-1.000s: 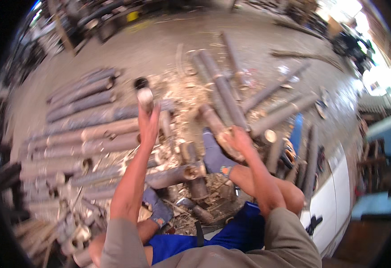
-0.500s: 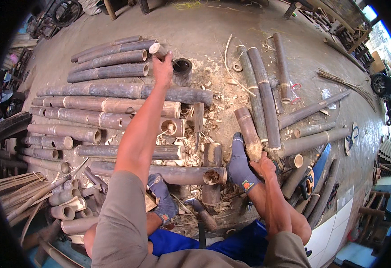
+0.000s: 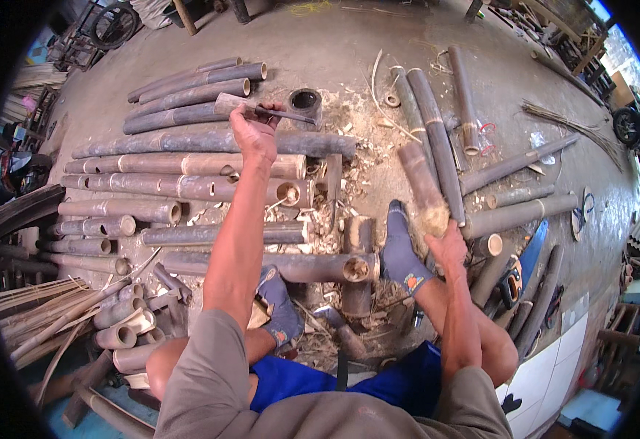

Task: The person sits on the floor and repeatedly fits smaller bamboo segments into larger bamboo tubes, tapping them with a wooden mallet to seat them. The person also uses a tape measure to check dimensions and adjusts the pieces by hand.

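My left hand (image 3: 255, 133) is closed around a chisel (image 3: 289, 115) with a thick, pale wooden handle; its dark blade points right. The blade passes above a long bamboo pole and near a dark round pot-like cylinder (image 3: 306, 100). On the right, my right hand (image 3: 448, 246) is wrapped around the lower end of a bamboo mallet (image 3: 417, 173), whose thick body leans up and away beside two poles. Its grip is hidden in my fist. Between my feet lies a bamboo pole (image 3: 298, 268) with a rough hole (image 3: 356, 269) near its right end, resting across a short bamboo block (image 3: 357, 235).
Several bamboo poles (image 3: 181, 164) lie in rows at left. More poles (image 3: 437, 135) and a handsaw (image 3: 522, 267) lie at right. Wood chips (image 3: 334, 197) litter the middle floor. A hammer-like tool (image 3: 340, 329) sits between my legs.
My left hand has tipped the chisel over, so its blade now shows, pointing right. My right hand and the mallet have shifted slightly nearer and to the right.
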Available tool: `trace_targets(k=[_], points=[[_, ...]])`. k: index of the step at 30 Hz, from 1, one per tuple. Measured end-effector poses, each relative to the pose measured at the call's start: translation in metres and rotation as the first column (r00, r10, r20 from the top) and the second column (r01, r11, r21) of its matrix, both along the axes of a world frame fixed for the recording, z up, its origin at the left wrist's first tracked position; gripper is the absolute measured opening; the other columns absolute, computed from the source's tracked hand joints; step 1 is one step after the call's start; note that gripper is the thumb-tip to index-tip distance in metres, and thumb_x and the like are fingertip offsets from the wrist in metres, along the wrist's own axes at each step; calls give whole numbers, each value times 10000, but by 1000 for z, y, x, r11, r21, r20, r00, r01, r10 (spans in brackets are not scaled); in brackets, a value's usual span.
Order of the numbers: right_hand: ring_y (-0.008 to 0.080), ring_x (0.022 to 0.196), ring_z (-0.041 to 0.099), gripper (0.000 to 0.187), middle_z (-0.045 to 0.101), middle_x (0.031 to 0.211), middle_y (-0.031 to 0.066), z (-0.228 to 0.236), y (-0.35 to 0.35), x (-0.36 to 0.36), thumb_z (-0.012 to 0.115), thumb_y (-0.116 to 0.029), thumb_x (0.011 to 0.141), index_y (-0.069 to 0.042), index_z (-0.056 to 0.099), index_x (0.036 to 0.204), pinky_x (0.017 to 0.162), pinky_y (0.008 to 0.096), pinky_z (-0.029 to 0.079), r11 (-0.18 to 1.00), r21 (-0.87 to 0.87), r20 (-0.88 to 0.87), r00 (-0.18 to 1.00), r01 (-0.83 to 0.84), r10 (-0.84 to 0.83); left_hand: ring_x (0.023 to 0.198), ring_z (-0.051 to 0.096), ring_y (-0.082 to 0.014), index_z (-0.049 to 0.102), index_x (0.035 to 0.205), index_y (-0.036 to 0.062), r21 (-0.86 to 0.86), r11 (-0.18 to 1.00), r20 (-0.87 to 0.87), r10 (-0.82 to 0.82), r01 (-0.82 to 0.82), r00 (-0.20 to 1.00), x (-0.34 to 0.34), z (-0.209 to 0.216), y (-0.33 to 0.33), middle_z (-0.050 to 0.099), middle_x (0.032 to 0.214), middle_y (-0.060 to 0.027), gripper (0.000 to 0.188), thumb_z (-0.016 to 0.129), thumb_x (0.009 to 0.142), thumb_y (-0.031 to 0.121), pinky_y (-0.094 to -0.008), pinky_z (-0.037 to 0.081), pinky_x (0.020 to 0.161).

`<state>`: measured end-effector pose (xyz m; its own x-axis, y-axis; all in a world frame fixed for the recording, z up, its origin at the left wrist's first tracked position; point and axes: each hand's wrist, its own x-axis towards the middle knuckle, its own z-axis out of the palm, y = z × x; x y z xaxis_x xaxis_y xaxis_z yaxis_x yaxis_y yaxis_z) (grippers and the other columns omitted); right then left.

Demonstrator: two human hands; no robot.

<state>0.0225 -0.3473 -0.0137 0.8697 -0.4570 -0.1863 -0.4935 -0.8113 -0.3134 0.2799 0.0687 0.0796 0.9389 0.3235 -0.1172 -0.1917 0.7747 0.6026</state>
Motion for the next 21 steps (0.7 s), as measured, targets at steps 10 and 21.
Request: trace_targets(k=[10,21], points=[[250,1104,661,651,668,1245,140,165,81,-55,778,-201,887,7,491,1433,975,385,528,594,786,440,831,-174,-339,716,615,-246,556,1019,64,143,965,-231,-181,218,956,-129,0,-60,611,866,-99,284,530,1012,346,-462,555,722],[243,1158,638,844,632,1287,158,189,104,-110,800,-226,813,50,383,1493,1031,382,500,460,888,137,964,-17,-229,518,482,-37,637,997,64,326,789,-440,-361,520,822,-238,-50,-129,601,742,8,345,829,895,331,-200,375,426]])
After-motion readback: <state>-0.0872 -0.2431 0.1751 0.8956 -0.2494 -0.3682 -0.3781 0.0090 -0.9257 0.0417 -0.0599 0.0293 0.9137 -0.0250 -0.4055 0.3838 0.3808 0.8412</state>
